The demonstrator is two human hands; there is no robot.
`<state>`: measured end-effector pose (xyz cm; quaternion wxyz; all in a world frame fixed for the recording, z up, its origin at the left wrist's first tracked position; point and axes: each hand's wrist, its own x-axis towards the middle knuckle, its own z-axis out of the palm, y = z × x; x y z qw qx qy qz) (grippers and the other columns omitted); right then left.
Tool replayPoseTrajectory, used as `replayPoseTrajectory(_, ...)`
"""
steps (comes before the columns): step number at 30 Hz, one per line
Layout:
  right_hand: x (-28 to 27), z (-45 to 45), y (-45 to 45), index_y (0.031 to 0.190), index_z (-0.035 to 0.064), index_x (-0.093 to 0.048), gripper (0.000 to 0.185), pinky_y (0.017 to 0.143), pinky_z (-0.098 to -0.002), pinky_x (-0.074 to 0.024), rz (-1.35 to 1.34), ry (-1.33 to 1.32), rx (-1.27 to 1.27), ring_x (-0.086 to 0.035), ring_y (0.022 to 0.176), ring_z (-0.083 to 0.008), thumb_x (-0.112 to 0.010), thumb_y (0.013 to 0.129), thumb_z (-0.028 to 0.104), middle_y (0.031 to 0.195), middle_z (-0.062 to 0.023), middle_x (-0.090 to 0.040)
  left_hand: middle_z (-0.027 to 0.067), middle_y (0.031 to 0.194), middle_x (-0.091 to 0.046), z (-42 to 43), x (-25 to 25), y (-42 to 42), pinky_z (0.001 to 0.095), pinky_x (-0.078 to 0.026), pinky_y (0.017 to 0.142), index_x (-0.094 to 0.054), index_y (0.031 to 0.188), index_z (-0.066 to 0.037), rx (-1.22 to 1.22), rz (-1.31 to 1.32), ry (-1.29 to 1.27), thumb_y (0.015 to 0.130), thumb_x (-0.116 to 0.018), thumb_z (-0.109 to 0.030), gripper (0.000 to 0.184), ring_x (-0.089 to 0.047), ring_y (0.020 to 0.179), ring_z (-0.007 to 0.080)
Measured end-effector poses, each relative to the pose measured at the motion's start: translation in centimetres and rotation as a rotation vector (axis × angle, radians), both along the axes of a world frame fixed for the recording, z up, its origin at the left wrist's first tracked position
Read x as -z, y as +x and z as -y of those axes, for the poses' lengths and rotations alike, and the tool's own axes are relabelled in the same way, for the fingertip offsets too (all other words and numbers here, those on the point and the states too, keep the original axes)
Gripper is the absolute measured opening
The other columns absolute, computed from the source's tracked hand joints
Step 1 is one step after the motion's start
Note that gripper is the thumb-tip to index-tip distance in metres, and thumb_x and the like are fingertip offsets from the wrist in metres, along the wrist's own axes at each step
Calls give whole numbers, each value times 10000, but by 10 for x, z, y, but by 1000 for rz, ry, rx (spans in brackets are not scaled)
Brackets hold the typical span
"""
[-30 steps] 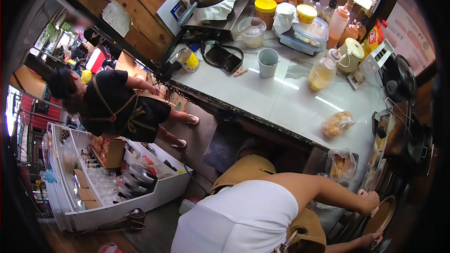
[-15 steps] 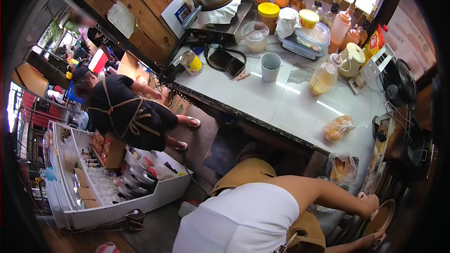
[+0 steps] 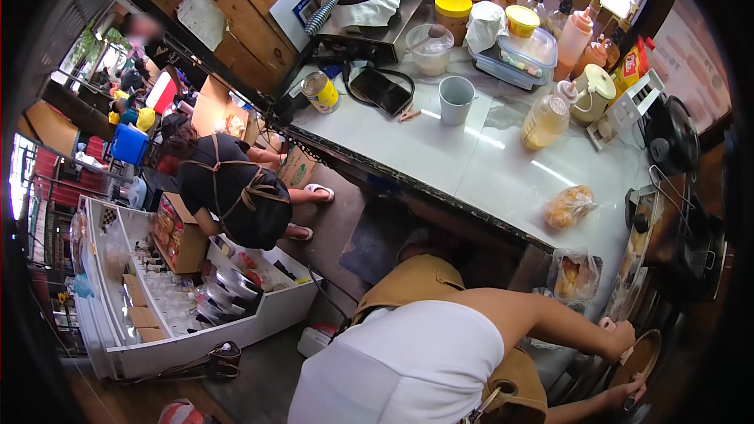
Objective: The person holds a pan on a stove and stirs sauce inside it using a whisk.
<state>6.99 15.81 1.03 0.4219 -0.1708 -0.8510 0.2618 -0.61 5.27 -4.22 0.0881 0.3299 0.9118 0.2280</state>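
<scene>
At the lower right, my left hand (image 3: 618, 341) is closed around a pale pinkish handle whose end sticks out behind the fist. A pale tip shows below the fingers, against a round brown pan-like thing (image 3: 646, 352) with a lighter rim. My right hand (image 3: 628, 392) is closed at the near edge of this round thing, around what looks like its handle; a dark round end shows under the palm. The round thing is tilted and partly cut off by the dark edge of the view. Near my left forearm, a plastic bag of browned food (image 3: 576, 276) lies on the counter corner.
The counter (image 3: 416, 161) holds a grey cup (image 3: 455, 100), a squeeze bottle (image 3: 547, 119), a can (image 3: 320, 93), a phone-like black device (image 3: 381, 90) and bagged bread (image 3: 569, 206). A fryer basket (image 3: 697, 255) stands right. A co-worker (image 3: 236, 188) bends beside a white display case (image 3: 228, 338).
The co-worker has bent lower and shifted right, an arm now down by the box at the display case. My hands stay almost in place on the same things.
</scene>
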Motion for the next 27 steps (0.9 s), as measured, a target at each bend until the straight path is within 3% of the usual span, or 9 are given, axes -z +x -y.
replayPoseTrajectory(5, -16, 28, 1, 683, 10, -591, 247, 636, -291, -410, 26, 83, 274, -537, 664, -205, -481, 759, 218, 671, -79, -582, 21, 710, -626, -5, 3, -1, 279, -463, 544, -644, 690, -143, -6, -38, 36, 512, -676, -240, 206, -613, 701, 174)
replayPoseTrajectory(7, -36, 51, 13, 667, 6, -591, 233, 629, -283, -410, 185, 78, 219, -536, 664, -205, -494, 749, 202, 666, -85, -576, 24, 695, -622, -21, 25, -10, 287, -466, 555, -646, 676, -154, 6, -1, 77, 513, -665, -258, 194, -613, 688, 174)
replayPoseTrajectory(9, -16, 29, 13, 710, -19, -590, 201, 643, -284, -419, 27, -110, -84, -542, 679, -193, -515, 735, 166, 700, -87, -583, 36, 687, -623, -15, 16, -1, 299, -473, 578, -651, 654, -174, -3, 77, 174, 503, -656, -267, 177, -616, 681, 177)
replayPoseTrajectory(12, -20, 55, 10, 807, -23, -612, 211, 673, -294, -428, -17, -81, -11, -550, 720, -185, -525, 766, 164, 766, -84, -599, 97, 723, -619, 19, 0, -1, 350, -482, 653, -653, 679, -153, -30, 266, 435, 499, -691, -213, 194, -609, 743, 251)
replayPoseTrajectory(13, -11, 47, 9, 800, -15, -616, 213, 677, -291, -425, -34, -22, -7, -550, 724, -179, -531, 767, 177, 765, -82, -602, 106, 761, -618, 8, 13, -2, 357, -482, 664, -651, 695, -141, -75, 239, 406, 495, -696, -213, 217, -601, 777, 266)
replayPoseTrajectory(14, -14, 51, 11, 795, -17, -616, 193, 675, -289, -427, -2, -90, 73, -550, 720, -180, -524, 772, 152, 765, -87, -599, 104, 772, -617, 39, -18, 2, 360, -482, 674, -648, 695, -122, -61, 296, 357, 512, -691, -210, 207, -596, 797, 262)
replayPoseTrajectory(18, -8, 56, 23, 861, 0, -591, 125, 717, -283, -431, -222, -32, 54, -542, 826, -182, -539, 764, 60, 864, -96, -577, 107, 695, -624, 51, -33, 3, 340, -501, 580, -649, 675, -80, -42, 199, 249, 516, -671, -218, 211, -625, 676, 233)
replayPoseTrajectory(22, -22, 95, 47, 821, 30, -541, 113, 659, -274, -409, -191, 60, 427, -503, 736, -173, -589, 742, 96, 783, -61, -478, 165, 689, -603, 55, -31, 4, 389, -478, 622, -625, 661, -28, -4, 89, 287, 528, -639, -204, 221, -598, 665, 309)
replayPoseTrajectory(27, -16, 96, 65, 762, 19, -526, 81, 607, -260, -401, -267, -124, 190, -500, 675, -157, -589, 726, 57, 743, -64, -480, 192, 731, -597, 58, -40, 6, 397, -475, 624, -611, 697, 2, 5, 7, 209, 568, -600, -173, 217, -593, 697, 335)
